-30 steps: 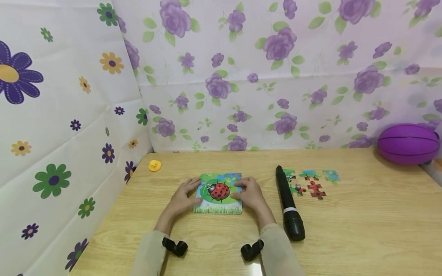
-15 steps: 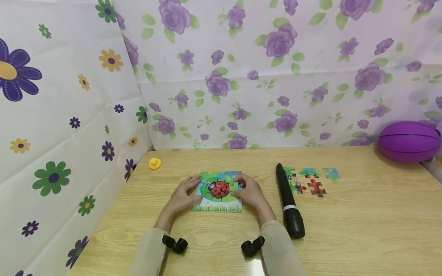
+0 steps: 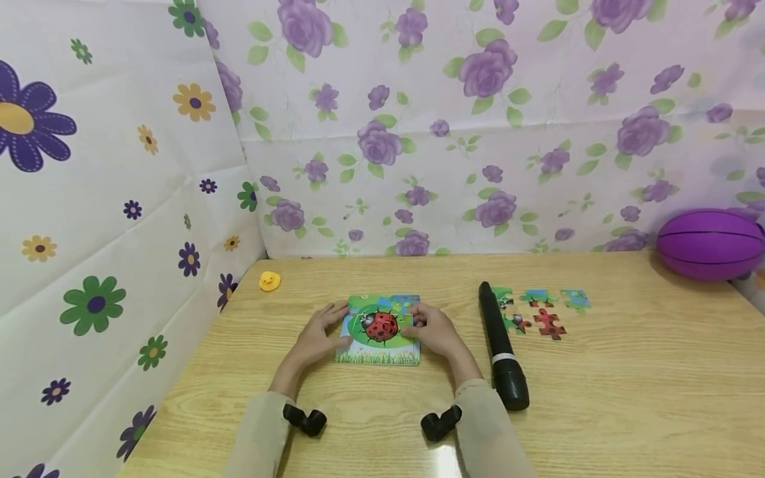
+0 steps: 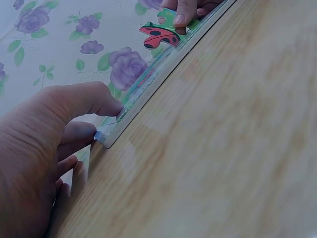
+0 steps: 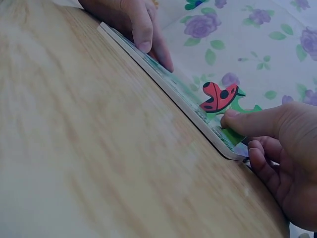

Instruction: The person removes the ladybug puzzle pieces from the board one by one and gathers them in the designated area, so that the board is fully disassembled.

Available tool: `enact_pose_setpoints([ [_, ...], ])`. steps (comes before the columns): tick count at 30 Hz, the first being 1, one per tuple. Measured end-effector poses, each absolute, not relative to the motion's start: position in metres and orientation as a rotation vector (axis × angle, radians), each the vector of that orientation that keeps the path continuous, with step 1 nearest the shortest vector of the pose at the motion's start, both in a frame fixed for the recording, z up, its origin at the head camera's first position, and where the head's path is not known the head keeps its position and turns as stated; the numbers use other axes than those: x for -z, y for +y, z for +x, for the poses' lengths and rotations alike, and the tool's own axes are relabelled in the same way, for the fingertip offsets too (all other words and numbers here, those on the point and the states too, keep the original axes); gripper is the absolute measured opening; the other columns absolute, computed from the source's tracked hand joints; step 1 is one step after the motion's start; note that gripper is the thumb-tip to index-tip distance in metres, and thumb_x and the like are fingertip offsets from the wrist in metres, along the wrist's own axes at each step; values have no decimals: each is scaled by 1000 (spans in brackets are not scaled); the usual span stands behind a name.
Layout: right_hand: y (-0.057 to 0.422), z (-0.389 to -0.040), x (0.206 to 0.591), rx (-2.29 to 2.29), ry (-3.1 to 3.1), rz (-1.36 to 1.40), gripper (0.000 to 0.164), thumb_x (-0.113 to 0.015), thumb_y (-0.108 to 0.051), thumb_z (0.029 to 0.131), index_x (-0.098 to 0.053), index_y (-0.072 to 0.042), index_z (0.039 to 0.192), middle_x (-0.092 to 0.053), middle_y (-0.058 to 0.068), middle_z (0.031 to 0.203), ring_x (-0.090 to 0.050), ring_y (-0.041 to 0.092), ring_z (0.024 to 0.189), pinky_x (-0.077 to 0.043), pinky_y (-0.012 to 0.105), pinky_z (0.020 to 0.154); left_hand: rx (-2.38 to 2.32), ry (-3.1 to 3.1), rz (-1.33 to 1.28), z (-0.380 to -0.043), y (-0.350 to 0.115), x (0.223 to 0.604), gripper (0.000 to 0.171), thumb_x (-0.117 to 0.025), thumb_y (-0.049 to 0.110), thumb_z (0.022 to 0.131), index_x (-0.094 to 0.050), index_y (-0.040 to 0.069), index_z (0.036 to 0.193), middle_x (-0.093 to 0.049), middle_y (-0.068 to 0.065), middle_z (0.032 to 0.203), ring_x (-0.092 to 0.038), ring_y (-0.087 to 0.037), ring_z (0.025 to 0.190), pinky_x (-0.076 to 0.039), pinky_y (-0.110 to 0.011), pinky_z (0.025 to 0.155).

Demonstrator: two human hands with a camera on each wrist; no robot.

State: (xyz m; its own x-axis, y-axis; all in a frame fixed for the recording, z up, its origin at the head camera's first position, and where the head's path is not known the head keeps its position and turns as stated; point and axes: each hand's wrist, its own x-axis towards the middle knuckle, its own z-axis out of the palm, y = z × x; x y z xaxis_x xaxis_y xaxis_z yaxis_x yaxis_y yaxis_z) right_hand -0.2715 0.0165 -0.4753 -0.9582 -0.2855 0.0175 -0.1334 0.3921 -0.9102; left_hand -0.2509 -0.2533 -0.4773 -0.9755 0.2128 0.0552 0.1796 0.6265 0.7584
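A flat jigsaw puzzle board point(image 3: 376, 359) with a ladybug picture lies on the table. My left hand point(image 3: 313, 338) holds its left side, the thumb on top near the front corner and the fingers along the edge. At the right side is my right hand point(image 3: 435, 330). Between its thumb and fingers it pinches a red and green puzzle piece point(image 5: 218, 97), which is tilted up from the board in the right wrist view. From the left wrist, that same piece point(image 4: 162, 37) shows above the board's far end. How the piece meets its neighbours is hidden.
Several loose puzzle pieces point(image 3: 548, 324) lie to the right, partly behind a thick black marker-like stick point(image 3: 501, 348). A yellow toy duck point(image 3: 269, 281) sits at the back left. A purple ball point(image 3: 710, 244) stands at the back right, near the flowered cloth wall point(image 3: 442, 166).
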Motion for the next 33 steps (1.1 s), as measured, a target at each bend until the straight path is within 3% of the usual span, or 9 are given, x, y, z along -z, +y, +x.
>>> enact_pose_setpoints([
  [9,18,-270,473,1557,2515,-426,13,-70,-13,89,-59,-6,92,-41,0,74,-35,16,69,-31,30,67,-1317,2799,341,-250,-253,477,70,-72,18,85,-42,7,148,-35,-8,159,-13,-34,153,-6,-59,124],
  [14,19,-270,472,1513,2546,-461,18,-68,-19,91,-55,-9,84,-31,-2,63,-28,15,61,-28,28,63,-1320,2800,345,-250,-253,477,70,-71,19,85,-43,7,148,-34,-9,159,-13,-35,153,-7,-62,122],
  [22,19,-271,470,1489,2565,-458,29,-62,-25,95,-45,-9,77,-24,-1,63,-23,16,59,-26,27,61,-1318,2806,344,-249,-254,475,71,-72,18,84,-43,6,148,-34,-9,159,-13,-36,152,-8,-63,122],
  [33,22,-271,473,1679,2477,-416,29,-61,-21,96,-44,-8,77,-32,0,66,-30,15,61,-28,26,60,-1307,2798,341,-251,-254,477,71,-72,19,84,-43,8,148,-34,-8,159,-13,-35,153,-11,-64,121],
])
